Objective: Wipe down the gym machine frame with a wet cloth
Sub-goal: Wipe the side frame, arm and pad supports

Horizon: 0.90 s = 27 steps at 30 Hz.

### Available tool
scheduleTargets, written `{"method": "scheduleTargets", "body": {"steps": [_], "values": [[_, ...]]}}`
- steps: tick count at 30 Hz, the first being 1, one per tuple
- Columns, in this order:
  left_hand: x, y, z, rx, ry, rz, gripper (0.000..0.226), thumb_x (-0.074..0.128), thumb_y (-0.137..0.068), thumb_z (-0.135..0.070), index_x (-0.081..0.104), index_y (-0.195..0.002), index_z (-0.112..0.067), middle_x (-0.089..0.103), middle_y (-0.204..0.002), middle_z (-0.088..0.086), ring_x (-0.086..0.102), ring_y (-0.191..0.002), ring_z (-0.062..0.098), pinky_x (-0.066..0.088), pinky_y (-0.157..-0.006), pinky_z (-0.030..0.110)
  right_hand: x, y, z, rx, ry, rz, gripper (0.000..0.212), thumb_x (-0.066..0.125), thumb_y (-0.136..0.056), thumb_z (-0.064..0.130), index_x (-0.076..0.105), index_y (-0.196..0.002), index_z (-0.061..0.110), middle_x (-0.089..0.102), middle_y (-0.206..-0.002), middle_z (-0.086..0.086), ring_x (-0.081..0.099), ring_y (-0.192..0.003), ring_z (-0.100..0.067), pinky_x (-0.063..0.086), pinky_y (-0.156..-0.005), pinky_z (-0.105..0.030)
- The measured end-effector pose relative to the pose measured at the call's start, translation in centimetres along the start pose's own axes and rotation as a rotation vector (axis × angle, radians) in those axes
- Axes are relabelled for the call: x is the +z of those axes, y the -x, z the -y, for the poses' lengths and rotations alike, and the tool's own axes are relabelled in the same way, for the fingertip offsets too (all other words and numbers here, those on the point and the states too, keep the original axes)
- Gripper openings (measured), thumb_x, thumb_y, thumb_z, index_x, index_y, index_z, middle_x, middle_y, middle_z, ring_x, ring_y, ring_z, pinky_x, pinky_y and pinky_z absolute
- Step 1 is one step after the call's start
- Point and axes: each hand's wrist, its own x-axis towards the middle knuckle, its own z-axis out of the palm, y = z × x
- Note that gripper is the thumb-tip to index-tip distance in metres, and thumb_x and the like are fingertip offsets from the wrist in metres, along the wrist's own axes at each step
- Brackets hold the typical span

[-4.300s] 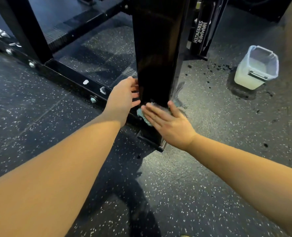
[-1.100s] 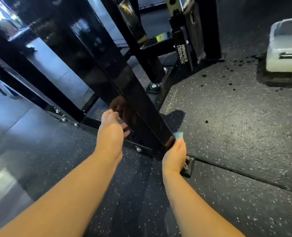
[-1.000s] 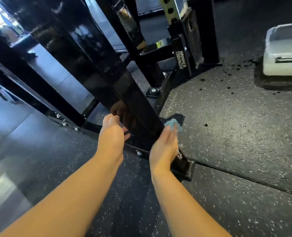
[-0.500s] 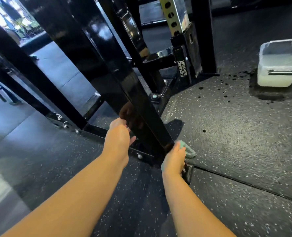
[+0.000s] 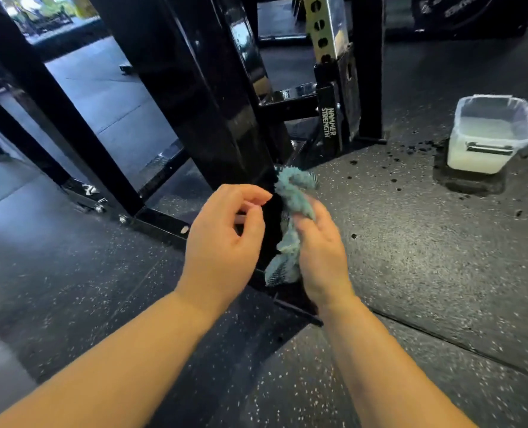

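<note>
Teal, nubby cloth (image 5: pixel 293 196) is hanging bunched in the right hand (image 5: pixel 321 254), whose fingers are curling round its middle, just in front of the slanted black frame post (image 5: pixel 194 103) and seemingly clear of it. The left hand (image 5: pixel 222 242) is hovering just left of the cloth, fingers loosely bent, gripping nothing. This is looking like a refold or regrip, not a wiping stroke. Next, the cloth is probably needing both hands to spread it flat, or a dip in the water tub (image 5: pixel 491 134) well right of the post.
</note>
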Motion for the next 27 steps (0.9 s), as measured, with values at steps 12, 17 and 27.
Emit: {"method": "scheduleTargets", "body": {"steps": [12, 17, 27], "values": [[3.8, -0.8, 0.5, -0.466, 0.056, 0.313, 0.011, 0.07, -0.082, -0.031, 0.069, -0.091, -0.025, 0.069, -0.081, -0.004, 0.061, -0.071, 0.006, 0.041, -0.055, 0.009, -8.4, -2.9, 1.9, 0.294, -0.071, 0.419, 0.022, 0.065, -0.075, 0.012, 0.064, -0.097, 0.011, 0.073, -0.084, -0.007, 0.069, -0.075, -0.018, 0.057, -0.064, -0.027], [3.6, -0.5, 1.4, -0.465, 0.005, 0.137, 0.007, 0.065, -0.082, -0.02, 0.068, -0.081, -0.025, 0.069, -0.073, -0.002, 0.063, -0.069, 0.01, 0.047, -0.059, 0.019, -9.7, -2.7, 0.2, 0.412, 0.34, 0.676, 0.058, 0.082, -0.065, 0.018, 0.056, -0.117, 0.022, 0.068, -0.111, -0.008, 0.066, -0.1, -0.026, 0.054, -0.087, -0.039], [6.4, 2.7, 0.0, -0.14, -0.176, 0.177, 0.021, 0.056, -0.09, -0.018, 0.067, -0.108, -0.021, 0.068, -0.1, -0.01, 0.061, -0.087, 0.008, 0.048, -0.079, 0.021, -4.7, -2.5, -0.3, 0.331, -0.341, -0.104, 0.025, 0.051, -0.095, 0.023, 0.065, -0.098, 0.003, 0.068, -0.08, -0.01, 0.066, -0.074, -0.02, 0.055, -0.069, -0.032]]}}
